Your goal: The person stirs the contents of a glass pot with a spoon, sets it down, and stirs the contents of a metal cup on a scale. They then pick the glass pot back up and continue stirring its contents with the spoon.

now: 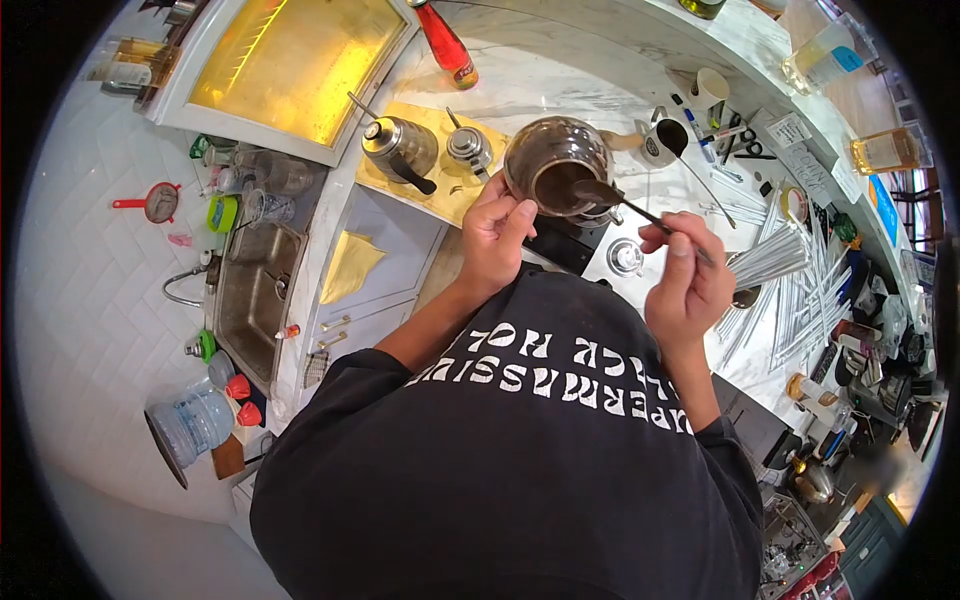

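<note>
A round, brown-tinted glass pot (pixel 558 147) is tilted with its wide mouth facing me. My left hand (pixel 497 232) is closed on its near left side, thumb up by the rim. In my right hand (pixel 690 275) is the thin dark handle of a spoon (pixel 598 193), pinched between thumb and fingers. The spoon's bowl overlaps the mouth of the pot. Just left of the pot, a small metal-lidded pot (pixel 468 147) and a steel gooseneck kettle (pixel 400 150) stand on a yellow cloth.
A white mug (pixel 655 148) and a long thin spoon lie to the right, before a heap of wrapped straws (pixel 790 290). A red bottle (pixel 448 50) stands at the back. The steel sink (pixel 250 315) is at the left, with glasses beside it.
</note>
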Tool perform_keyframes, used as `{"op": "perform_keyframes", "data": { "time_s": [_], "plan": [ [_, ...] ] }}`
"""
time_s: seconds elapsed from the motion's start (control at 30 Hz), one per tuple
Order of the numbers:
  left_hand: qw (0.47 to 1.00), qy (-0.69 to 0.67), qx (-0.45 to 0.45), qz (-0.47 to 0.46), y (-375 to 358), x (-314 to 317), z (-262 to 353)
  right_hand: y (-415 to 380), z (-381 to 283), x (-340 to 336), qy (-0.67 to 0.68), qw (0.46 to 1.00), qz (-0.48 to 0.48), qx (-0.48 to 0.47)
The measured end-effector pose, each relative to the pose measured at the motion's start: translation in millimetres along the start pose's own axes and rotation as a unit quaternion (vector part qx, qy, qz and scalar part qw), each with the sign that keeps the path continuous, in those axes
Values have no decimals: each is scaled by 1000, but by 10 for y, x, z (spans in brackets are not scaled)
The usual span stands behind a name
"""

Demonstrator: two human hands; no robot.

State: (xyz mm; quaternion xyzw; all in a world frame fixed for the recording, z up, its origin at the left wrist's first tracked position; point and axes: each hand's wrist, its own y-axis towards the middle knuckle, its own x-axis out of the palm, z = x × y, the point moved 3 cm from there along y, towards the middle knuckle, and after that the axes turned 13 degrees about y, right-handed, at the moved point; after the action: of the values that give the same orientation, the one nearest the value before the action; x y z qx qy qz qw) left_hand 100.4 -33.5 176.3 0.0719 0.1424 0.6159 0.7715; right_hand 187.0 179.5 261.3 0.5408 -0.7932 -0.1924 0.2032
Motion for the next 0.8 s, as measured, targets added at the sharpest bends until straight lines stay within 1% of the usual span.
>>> {"op": "perform_keyframes", "data": {
  "time_s": [0.1, 0.13, 0.23, 0.27, 0.37, 0.47, 0.57, 0.67, 0.77, 0.8],
  "plan": [
    [999, -2, 29, -26, -11, -6, 85, 17, 27, 81, -51, 995, -72, -50],
    [999, -6, 33, -30, -21, -5, 98, 11, 3, 124, -71, 994, -65, -53],
    [998, -22, 33, -42, -47, -5, 144, 32, -52, 176, -118, 983, -93, -101],
    [998, -27, 32, -46, -47, -12, 151, 44, -42, 197, -122, 980, -92, -130],
    [997, -12, 44, -55, -38, -36, 157, 49, -37, 204, -118, 977, -106, -143],
    [997, -5, 56, -55, -13, -34, 223, 51, -25, 199, -118, 977, -111, -142],
    [993, 12, 102, -56, 11, -40, 219, 40, -10, 197, -115, 977, -115, -134],
    [996, 4, 70, -55, -1, -43, 242, 29, -17, 207, -122, 977, -122, -126],
    [997, 3, 62, -53, -2, -36, 236, 26, -4, 204, -118, 980, -113, -115],
    [996, -3, 67, -56, 1, -33, 230, 20, 11, 197, -113, 983, -107, -98]
  ]
}}
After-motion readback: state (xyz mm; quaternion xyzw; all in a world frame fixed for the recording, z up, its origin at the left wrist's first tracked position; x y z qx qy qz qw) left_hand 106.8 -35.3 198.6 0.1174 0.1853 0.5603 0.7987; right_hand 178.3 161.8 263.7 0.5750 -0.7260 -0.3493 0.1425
